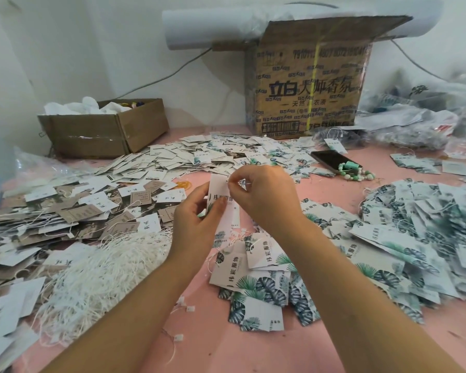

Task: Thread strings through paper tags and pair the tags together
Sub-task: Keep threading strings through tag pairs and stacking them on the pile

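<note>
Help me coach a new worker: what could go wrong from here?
1. The right hand pinches at the top of the white leaf-printed paper tag the left hand holds; that small grip could slip mid-threading.
2. The tangled heap of white strings lies beside the left forearm and might snag and drag.

one head-worn wide-angle view, facing forward and down, close above the table (226, 351), wall (105, 49) at top

A white rectangular paper tag with black characters and green leaf print (232, 214) stands upright, lifted at frame centre. Matching leaf-print tags (258, 286) lie heaped below it, and loose white strings (105, 267) are piled at lower left.
</note>
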Demonstrator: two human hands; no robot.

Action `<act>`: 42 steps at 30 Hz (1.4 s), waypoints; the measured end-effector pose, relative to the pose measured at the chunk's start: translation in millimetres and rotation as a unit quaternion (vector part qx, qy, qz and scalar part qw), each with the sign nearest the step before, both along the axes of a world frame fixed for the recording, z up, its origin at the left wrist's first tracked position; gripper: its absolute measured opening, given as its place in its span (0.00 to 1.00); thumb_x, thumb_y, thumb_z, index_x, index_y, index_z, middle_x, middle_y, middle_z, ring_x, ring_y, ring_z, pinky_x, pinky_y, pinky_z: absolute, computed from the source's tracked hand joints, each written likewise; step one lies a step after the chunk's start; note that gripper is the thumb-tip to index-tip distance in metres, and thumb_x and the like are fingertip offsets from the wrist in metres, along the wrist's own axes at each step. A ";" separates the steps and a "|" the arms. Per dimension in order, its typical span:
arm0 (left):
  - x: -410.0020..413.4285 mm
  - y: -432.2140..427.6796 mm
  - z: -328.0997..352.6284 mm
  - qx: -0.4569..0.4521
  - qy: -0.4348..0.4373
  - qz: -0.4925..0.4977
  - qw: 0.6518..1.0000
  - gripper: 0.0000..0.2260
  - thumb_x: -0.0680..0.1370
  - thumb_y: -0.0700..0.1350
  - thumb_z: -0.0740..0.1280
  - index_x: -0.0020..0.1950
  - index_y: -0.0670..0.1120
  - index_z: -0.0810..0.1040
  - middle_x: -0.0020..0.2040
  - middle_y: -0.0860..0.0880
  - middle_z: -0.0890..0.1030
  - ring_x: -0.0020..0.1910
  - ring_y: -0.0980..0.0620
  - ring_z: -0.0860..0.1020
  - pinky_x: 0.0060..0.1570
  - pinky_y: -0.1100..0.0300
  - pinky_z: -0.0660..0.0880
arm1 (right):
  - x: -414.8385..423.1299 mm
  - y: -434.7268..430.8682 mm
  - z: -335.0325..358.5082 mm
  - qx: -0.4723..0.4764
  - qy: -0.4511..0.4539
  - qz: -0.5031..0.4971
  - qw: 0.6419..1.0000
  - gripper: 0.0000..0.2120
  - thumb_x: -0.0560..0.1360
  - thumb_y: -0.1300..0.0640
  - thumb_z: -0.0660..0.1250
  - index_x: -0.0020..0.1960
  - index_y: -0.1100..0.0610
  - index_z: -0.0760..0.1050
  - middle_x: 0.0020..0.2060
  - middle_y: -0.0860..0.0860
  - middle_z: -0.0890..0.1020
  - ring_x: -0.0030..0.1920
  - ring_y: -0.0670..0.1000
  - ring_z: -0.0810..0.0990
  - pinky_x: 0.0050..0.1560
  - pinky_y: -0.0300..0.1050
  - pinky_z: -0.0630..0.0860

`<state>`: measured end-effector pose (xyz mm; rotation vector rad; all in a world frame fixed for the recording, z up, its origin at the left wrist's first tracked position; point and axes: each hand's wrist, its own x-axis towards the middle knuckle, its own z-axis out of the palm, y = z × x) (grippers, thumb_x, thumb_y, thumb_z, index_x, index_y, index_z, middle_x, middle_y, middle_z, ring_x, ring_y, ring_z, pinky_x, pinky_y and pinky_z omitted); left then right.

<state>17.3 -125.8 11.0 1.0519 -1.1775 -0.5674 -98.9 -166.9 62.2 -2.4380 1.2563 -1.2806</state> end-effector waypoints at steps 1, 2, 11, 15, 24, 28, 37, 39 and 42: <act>-0.2 -0.3 0.0 0.000 -0.002 0.002 1.000 0.12 0.77 0.39 0.66 0.51 0.57 0.79 0.40 0.52 0.82 0.38 0.56 0.80 0.35 0.60 0.78 | 0.0 -0.4 -0.1 0.005 0.000 0.000 1.000 0.07 0.73 0.55 0.66 0.46 0.53 0.82 0.33 0.49 0.81 0.38 0.52 0.79 0.39 0.45 0.75; -0.4 -0.4 0.0 0.001 -0.004 0.004 1.000 0.12 0.77 0.39 0.65 0.51 0.57 0.79 0.41 0.52 0.82 0.38 0.56 0.80 0.35 0.60 0.78 | -0.1 -0.9 -0.3 0.009 -0.001 -0.002 1.000 0.07 0.73 0.55 0.65 0.46 0.53 0.82 0.34 0.50 0.82 0.39 0.53 0.79 0.40 0.47 0.76; -1.2 -0.5 0.7 -0.001 -0.021 0.002 1.000 0.11 0.78 0.39 0.64 0.52 0.57 0.79 0.43 0.48 0.81 0.40 0.50 0.77 0.40 0.51 0.75 | 1.2 -0.5 -0.2 0.037 -0.007 -0.001 0.999 0.07 0.73 0.55 0.65 0.46 0.54 0.82 0.35 0.51 0.81 0.41 0.54 0.78 0.43 0.49 0.75; -1.8 -0.6 1.4 -0.003 -0.026 -0.002 1.000 0.12 0.78 0.40 0.64 0.50 0.58 0.79 0.42 0.49 0.81 0.40 0.51 0.77 0.40 0.51 0.74 | 1.8 -0.2 -1.0 0.031 -0.017 0.007 0.999 0.07 0.73 0.56 0.65 0.46 0.54 0.82 0.36 0.52 0.82 0.40 0.54 0.77 0.43 0.49 0.75; 2.3 -2.1 5.0 0.048 0.121 -0.036 0.991 0.13 0.81 0.40 0.55 0.50 0.48 0.80 0.37 0.54 0.83 0.34 0.60 0.79 0.30 0.64 0.75 | -0.7 -4.2 -2.6 0.051 -0.044 0.034 0.997 0.04 0.73 0.56 0.67 0.43 0.53 0.81 0.24 0.43 0.70 0.27 0.43 0.66 0.35 0.42 0.70; 4.7 -1.2 7.2 0.030 0.124 -0.072 0.989 0.02 0.74 0.42 0.66 0.45 0.47 0.78 0.35 0.54 0.82 0.33 0.57 0.79 0.30 0.63 0.75 | 1.0 -2.7 -4.4 0.056 -0.046 0.068 0.995 0.03 0.72 0.57 0.69 0.42 0.54 0.82 0.22 0.41 0.67 0.26 0.40 0.65 0.35 0.41 0.67; 9.0 -4.0 9.9 0.073 0.098 -0.033 0.992 0.09 0.78 0.36 0.63 0.41 0.48 0.74 0.36 0.52 0.77 0.35 0.53 0.74 0.33 0.61 0.71 | 1.2 -4.7 -7.2 0.079 -0.015 0.100 0.992 0.04 0.73 0.54 0.69 0.44 0.52 0.82 0.19 0.33 0.70 0.24 0.34 0.68 0.30 0.38 0.60; 10.4 -4.1 15.8 0.064 0.161 -0.048 0.984 0.11 0.78 0.33 0.60 0.40 0.47 0.72 0.34 0.52 0.78 0.31 0.57 0.76 0.31 0.63 0.74 | -1.9 -6.9 -6.9 0.105 -0.024 0.104 0.989 0.05 0.74 0.54 0.68 0.44 0.53 0.82 0.18 0.35 0.70 0.24 0.35 0.69 0.28 0.33 0.61; 18.9 -4.4 25.5 0.034 0.315 -0.080 0.945 0.10 0.79 0.34 0.58 0.41 0.44 0.72 0.34 0.51 0.81 0.29 0.58 0.76 0.29 0.66 0.73 | -10.1 -13.4 -6.6 0.169 -0.072 0.100 0.978 0.07 0.74 0.54 0.68 0.44 0.57 0.81 0.22 0.41 0.73 0.23 0.38 0.68 0.28 0.30 0.63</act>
